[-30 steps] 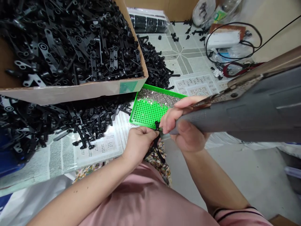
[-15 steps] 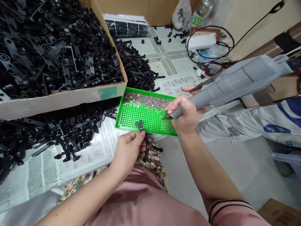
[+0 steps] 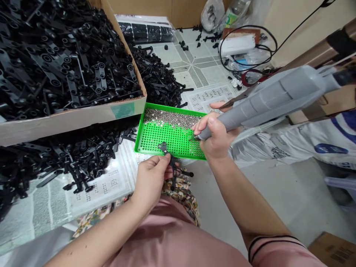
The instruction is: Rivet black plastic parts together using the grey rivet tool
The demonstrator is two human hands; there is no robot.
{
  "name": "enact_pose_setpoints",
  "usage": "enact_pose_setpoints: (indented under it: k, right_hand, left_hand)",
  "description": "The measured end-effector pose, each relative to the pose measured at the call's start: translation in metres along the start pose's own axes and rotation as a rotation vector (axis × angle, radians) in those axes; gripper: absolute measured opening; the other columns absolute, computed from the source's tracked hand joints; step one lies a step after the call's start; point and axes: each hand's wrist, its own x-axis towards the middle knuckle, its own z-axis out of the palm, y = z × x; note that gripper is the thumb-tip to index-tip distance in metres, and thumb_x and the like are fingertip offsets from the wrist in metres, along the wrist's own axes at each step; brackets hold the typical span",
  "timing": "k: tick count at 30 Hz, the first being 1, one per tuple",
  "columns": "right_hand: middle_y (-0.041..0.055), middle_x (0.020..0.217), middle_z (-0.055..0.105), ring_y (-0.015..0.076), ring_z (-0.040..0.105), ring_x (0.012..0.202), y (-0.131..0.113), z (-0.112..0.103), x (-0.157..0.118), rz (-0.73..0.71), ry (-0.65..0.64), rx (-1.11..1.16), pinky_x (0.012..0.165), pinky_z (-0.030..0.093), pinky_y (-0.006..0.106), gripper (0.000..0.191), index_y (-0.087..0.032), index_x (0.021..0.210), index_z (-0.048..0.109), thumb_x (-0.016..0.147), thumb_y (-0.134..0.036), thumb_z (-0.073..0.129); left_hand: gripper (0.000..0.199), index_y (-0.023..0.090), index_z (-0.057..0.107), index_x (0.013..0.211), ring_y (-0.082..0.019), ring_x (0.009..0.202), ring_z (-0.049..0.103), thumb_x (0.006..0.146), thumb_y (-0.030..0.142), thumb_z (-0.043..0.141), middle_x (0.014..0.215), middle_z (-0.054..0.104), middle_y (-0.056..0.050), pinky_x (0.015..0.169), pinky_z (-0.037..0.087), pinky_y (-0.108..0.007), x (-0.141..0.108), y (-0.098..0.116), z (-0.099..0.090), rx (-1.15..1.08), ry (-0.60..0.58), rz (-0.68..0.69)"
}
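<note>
My left hand [image 3: 152, 174] pinches a black plastic part [image 3: 172, 167] with several arms, at the near edge of a green tray [image 3: 164, 150]. The tray has rows of small holes; small metal screws [image 3: 172, 118] lie heaped along its far side, and others stand in holes at its right end. Wrapped around the front of a grey electric screwdriver [image 3: 250, 107] is my right hand [image 3: 218, 137]. The tool's tip is over the right part of the tray, partly hidden by my fingers.
A cardboard box [image 3: 119, 105] full of black parts fills the upper left. Loose black parts [image 3: 158, 78] are piled behind and below it. A plastic-wrapped roll [image 3: 147, 31], a black cable [image 3: 247, 70] and a plastic bottle [image 3: 236, 11] lie farther back. White sacks [image 3: 278, 146] are at the right.
The whole view has shifted slightly. My right hand and the screwdriver tip have moved a little left; my left hand still grips the black part.
</note>
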Motion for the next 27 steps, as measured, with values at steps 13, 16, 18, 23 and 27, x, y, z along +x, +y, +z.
enact_pose_setpoints:
  k: [13,16,18,23,27]
  right_hand:
    - [-0.0075,0.049,0.053,0.0108,0.048,0.036,-0.002,0.000,-0.001,-0.019,0.012,0.016,0.044,0.048,0.028,0.019,-0.020,0.094,0.057,0.077,-0.026,0.061]
    - [-0.0077,0.047,0.050,0.0109,0.045,0.035,-0.012,0.002,0.000,-0.037,0.074,0.027,0.042,0.047,0.028,0.017,-0.020,0.091,0.056,0.077,-0.030,0.059]
    - [-0.0083,0.046,0.048,0.0107,0.043,0.034,-0.023,0.006,0.002,-0.030,0.095,0.061,0.040,0.045,0.027,0.018,-0.021,0.090,0.055,0.076,-0.033,0.058]
    - [-0.0077,0.046,0.046,0.0112,0.042,0.032,-0.047,0.022,-0.005,0.138,-0.037,0.188,0.037,0.043,0.028,0.020,-0.021,0.088,0.056,0.075,-0.036,0.057]
    - [-0.0062,0.046,0.047,0.0117,0.043,0.033,-0.050,0.032,-0.015,0.201,-0.116,0.236,0.039,0.044,0.029,0.019,-0.019,0.090,0.059,0.077,-0.034,0.056]
  left_hand:
    - [0.029,0.014,0.059,0.055,-0.008,0.045,0.049,0.069,0.037,0.069,0.049,0.053,0.004,0.046,0.043,-0.018,0.000,-0.001,0.000,0.039,0.015,0.024]
    - [0.029,0.015,0.058,0.054,-0.008,0.045,0.050,0.070,0.038,0.068,0.049,0.055,0.003,0.046,0.042,-0.019,0.000,-0.003,0.000,0.059,0.028,0.036]
    - [0.030,0.015,0.058,0.054,-0.009,0.046,0.050,0.071,0.039,0.066,0.051,0.058,0.001,0.046,0.042,-0.020,0.001,-0.005,0.000,0.082,0.028,0.047]
    - [0.032,0.015,0.060,0.056,-0.010,0.047,0.049,0.074,0.042,0.063,0.052,0.060,0.000,0.046,0.040,-0.021,0.004,-0.008,-0.003,0.150,0.002,0.076]
    - [0.033,0.016,0.060,0.057,-0.011,0.048,0.051,0.075,0.044,0.062,0.049,0.056,0.001,0.048,0.039,-0.023,0.004,-0.009,-0.005,0.184,0.000,0.110]
